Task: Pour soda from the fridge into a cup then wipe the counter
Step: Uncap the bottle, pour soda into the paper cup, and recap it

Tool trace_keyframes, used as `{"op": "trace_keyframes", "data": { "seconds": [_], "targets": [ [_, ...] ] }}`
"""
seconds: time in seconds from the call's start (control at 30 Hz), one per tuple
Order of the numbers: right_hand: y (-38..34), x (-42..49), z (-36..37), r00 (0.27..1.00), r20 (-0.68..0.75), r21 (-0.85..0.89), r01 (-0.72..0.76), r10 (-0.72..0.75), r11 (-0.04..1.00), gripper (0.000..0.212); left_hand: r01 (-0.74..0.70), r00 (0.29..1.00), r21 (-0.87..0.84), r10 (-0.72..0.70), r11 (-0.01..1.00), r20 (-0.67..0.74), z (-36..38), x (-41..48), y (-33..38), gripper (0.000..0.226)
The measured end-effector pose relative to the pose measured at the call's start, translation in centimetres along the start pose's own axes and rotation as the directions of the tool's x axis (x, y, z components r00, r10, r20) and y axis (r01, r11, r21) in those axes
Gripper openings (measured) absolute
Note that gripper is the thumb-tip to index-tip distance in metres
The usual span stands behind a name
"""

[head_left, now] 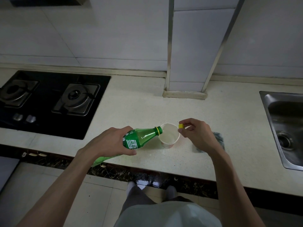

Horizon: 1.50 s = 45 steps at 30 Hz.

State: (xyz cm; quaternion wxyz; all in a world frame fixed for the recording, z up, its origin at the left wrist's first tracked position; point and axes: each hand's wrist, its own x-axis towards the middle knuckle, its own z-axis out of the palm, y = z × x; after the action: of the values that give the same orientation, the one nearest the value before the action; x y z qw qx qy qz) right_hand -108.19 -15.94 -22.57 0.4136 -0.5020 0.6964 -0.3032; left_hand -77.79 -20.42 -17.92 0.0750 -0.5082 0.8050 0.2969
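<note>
My left hand grips a green soda bottle tipped on its side, its open yellow-ringed neck at the rim of a white paper cup. The cup stands upright on the pale counter and holds clear liquid. My right hand is just right of the cup, pinching the yellow bottle cap between thumb and fingers. A grey-blue cloth lies on the counter behind my right hand, partly hidden by it.
A black two-burner gas hob is set into the counter at the left. A steel sink sits at the right edge. A tiled pillar stands on the counter behind the cup. The counter's front edge runs below my hands.
</note>
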Motion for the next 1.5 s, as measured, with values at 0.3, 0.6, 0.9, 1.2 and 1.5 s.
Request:
{"op": "trace_keyframes", "data": {
  "seconds": [0.3,0.6,0.9,1.2,1.5],
  "targets": [
    [-0.09,-0.06,0.02,1.0,0.011,0.004,-0.005,0.005,1.0,0.024,0.002,1.0,0.015,-0.002,1.0,0.004,-0.1,-0.16,0.13,0.062],
    [-0.08,-0.2,0.09,1.0,0.024,-0.006,0.002,-0.002,1.0,0.026,0.004,1.0,0.022,-0.004,1.0,0.002,-0.19,-0.32,0.33,0.062],
    [-0.1,-0.39,0.18,1.0,0.019,-0.007,-0.001,0.001,1.0,0.024,0.006,1.0,0.019,-0.006,1.0,0.003,-0.1,-0.43,0.07,0.063],
    [0.15,-0.58,0.08,1.0,0.011,-0.022,0.005,-0.004,1.0,0.026,0.006,1.0,0.029,-0.006,1.0,-0.001,-0.13,-0.4,0.16,0.059],
    [0.37,-0.57,-0.1,1.0,0.005,-0.018,0.0,0.0,1.0,0.026,0.001,1.0,0.027,-0.001,1.0,0.003,-0.09,-0.18,0.17,0.059]
  ]
}}
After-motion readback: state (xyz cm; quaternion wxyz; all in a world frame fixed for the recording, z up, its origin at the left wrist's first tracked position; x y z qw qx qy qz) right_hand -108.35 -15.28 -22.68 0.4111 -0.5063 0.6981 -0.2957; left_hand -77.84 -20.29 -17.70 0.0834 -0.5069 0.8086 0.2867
